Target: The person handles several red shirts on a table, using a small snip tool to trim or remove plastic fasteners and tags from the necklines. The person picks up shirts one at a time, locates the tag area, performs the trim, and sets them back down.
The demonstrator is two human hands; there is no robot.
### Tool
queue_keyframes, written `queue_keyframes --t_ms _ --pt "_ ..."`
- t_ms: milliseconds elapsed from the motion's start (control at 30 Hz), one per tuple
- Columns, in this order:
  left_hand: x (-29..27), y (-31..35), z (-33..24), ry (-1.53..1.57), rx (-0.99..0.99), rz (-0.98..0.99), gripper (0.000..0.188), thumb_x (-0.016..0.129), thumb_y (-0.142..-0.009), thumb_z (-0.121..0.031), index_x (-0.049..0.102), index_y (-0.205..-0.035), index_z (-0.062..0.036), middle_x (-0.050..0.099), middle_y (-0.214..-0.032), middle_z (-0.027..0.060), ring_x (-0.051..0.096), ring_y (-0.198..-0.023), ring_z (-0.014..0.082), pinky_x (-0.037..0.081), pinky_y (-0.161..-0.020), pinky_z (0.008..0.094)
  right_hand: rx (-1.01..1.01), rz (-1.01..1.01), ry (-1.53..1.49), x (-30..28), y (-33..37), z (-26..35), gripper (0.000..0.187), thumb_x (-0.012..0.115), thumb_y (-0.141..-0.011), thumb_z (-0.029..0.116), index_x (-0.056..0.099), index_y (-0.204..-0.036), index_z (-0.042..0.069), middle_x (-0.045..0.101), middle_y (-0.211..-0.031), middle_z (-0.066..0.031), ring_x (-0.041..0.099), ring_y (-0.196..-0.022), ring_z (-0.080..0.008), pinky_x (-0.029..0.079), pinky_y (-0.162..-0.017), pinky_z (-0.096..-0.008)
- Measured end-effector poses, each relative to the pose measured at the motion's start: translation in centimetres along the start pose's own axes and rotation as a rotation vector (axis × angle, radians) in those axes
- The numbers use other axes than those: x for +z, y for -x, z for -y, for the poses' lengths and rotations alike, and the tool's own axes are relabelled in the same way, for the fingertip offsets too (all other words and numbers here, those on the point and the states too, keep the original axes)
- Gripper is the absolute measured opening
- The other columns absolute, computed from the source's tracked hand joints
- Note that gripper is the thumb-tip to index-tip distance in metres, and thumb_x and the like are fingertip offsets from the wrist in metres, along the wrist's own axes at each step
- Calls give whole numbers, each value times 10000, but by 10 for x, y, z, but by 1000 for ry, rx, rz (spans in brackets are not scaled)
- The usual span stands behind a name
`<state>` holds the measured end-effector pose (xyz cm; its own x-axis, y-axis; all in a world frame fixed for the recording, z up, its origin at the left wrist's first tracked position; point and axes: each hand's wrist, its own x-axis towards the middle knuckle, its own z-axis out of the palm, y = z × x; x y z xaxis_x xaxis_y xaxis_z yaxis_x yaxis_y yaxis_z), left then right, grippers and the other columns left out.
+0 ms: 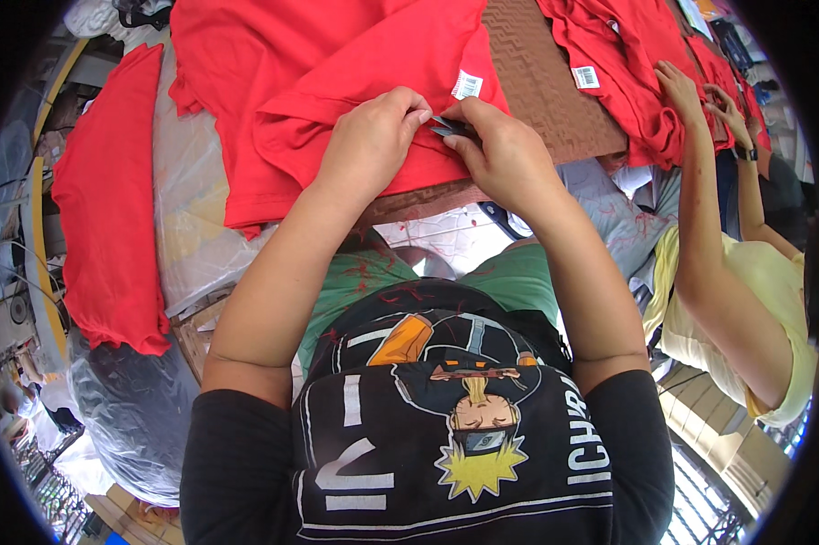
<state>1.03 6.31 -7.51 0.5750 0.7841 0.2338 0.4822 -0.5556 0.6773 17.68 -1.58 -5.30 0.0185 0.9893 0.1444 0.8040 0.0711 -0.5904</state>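
A red garment [328,100] with a white label [468,85] lies spread in front of me, its near edge hanging toward my lap. My left hand [378,136] is closed, thumb and fingertips pinched together at the cloth; what exactly lies in the pinch is small and partly hidden. In my right hand [505,150] is a pair of dark thread snips [451,128]. Their blades point left, just beside my left fingertips and over the red fabric.
The garment rests on a brown patterned surface [546,82]. Another red piece [114,209] hangs at the left by plastic wrapping [192,200]. At the right, a co-worker in yellow [741,318] has both hands by another red garment [632,109]. Red threads litter my green shorts [355,282].
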Motion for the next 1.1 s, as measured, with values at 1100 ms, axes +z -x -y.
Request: queue_keyframes --t_ms 1100 --pt "12 3 -17 -80 278 57 135 694 -813 -124 689 -939 -73 657 -951 59 633 -910 257 516 -777 358 83 -68 -249 -14 25 -22 154 626 -868 96 604 -985 -2 690 -927 -190 672 -891 -349 518 -751 -405"
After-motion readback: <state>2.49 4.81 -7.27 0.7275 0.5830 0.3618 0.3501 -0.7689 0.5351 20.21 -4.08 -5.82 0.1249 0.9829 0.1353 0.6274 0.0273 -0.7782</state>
